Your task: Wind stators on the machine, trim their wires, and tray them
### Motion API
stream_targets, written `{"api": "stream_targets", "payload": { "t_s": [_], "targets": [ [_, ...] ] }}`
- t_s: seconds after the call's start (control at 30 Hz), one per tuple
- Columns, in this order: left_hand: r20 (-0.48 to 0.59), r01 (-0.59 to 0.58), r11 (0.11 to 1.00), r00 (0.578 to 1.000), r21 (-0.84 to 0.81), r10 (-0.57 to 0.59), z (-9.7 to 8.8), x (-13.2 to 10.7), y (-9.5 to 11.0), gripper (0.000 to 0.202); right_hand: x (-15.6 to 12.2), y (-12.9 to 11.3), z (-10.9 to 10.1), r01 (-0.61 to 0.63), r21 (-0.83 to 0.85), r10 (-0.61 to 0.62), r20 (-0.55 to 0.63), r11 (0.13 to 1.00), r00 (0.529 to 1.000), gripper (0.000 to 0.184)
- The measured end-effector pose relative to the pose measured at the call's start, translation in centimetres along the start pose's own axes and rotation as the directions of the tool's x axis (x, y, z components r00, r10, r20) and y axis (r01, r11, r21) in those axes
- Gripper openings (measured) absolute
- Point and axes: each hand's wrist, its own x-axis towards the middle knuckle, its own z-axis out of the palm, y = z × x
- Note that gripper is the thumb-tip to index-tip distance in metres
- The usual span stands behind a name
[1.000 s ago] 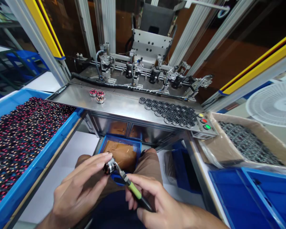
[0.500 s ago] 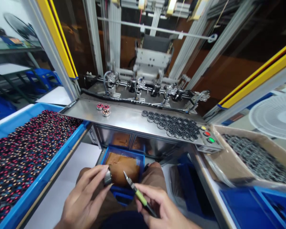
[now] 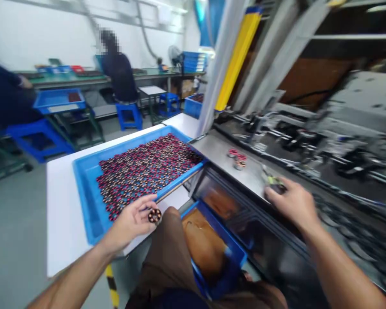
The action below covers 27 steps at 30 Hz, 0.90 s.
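Note:
Between the thumb and fingers of my left hand [image 3: 133,219] is a small round wound stator [image 3: 155,216], its copper-coloured coils facing up. This hand is just off the near edge of a blue tray [image 3: 89,223] filled with similar stators [image 3: 148,167] in red, copper and dark colours. Over the metal shelf of the machine, my right hand [image 3: 292,199] is closed round a pointed, knife-like tool [image 3: 272,182] with a green-and-black handle; its tip is blurred. Left of that tool, 3 stators [image 3: 238,159] stand together on the shelf [image 3: 215,150].
Dark rings [image 3: 357,236] lie blurred on the shelf at right. A blue bin [image 3: 241,257] with brown lining is below, beside my knees. The machine's yellow-edged post [image 3: 239,60] rises behind the tray. A seated person [image 3: 120,75] and a blue stool [image 3: 128,116] are farther back.
The view has swung left. My left hand has moved toward the blue tray with the stator in it. My right hand has moved up over the shelf with the tool.

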Motion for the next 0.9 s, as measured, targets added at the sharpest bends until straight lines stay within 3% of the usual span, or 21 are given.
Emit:
{"api": "stream_targets", "payload": {
  "t_s": [0.13, 0.23, 0.3, 0.37, 0.47, 0.6, 0.8, 0.9],
  "targets": [
    [-0.193, -0.001, 0.959, 0.979, 0.283, 0.058, -9.4, 2.0, 1.3, 0.071, 1.2, 0.4, 1.6, -0.066, -0.076, 0.072, 0.081, 0.995, 0.994, 0.062],
    [-0.257, 0.066, 0.833, 0.962, 0.549, 0.093, -16.8, 5.3, 2.3, 0.061, 1.0, 0.8, 1.8, -0.075, -0.135, 0.089, 0.100, 0.988, 0.991, 0.060],
    [-0.263, 0.124, 0.734, 0.962, 0.668, 0.076, -20.5, 7.8, 2.5, 0.044, 0.9, 1.0, 1.9, -0.068, -0.158, 0.084, 0.096, 0.985, 0.992, 0.058],
    [-0.256, 0.166, 0.646, 0.966, 0.745, 0.048, -22.7, 9.9, 2.0, 0.035, 0.9, 1.1, 2.1, -0.055, -0.170, 0.071, 0.089, 0.984, 0.994, 0.056],
    [-0.232, 0.195, 0.556, 0.973, 0.808, -0.002, -24.0, 11.9, 0.6, 0.033, 0.9, 1.3, 2.2, -0.028, -0.177, 0.042, 0.077, 0.984, 0.996, 0.054],
    [-0.216, 0.201, 0.518, 0.976, 0.831, -0.032, -24.0, 13.0, -1.2, 0.032, 0.7, 1.4, 2.2, -0.004, -0.172, 0.015, 0.065, 0.985, 0.998, 0.051],
    [-0.246, 0.192, 0.599, 0.969, 0.777, 0.008, -23.8, 12.9, -1.7, 0.032, 0.6, 1.0, 1.9, 0.003, -0.162, 0.009, 0.071, 0.987, 0.997, 0.050],
    [-0.281, 0.131, 0.684, 0.953, 0.718, 0.113, -22.8, 12.7, -1.5, 0.034, 0.6, 1.0, 1.8, 0.002, -0.155, 0.009, 0.069, 0.988, 0.998, 0.050]
  ]
}}
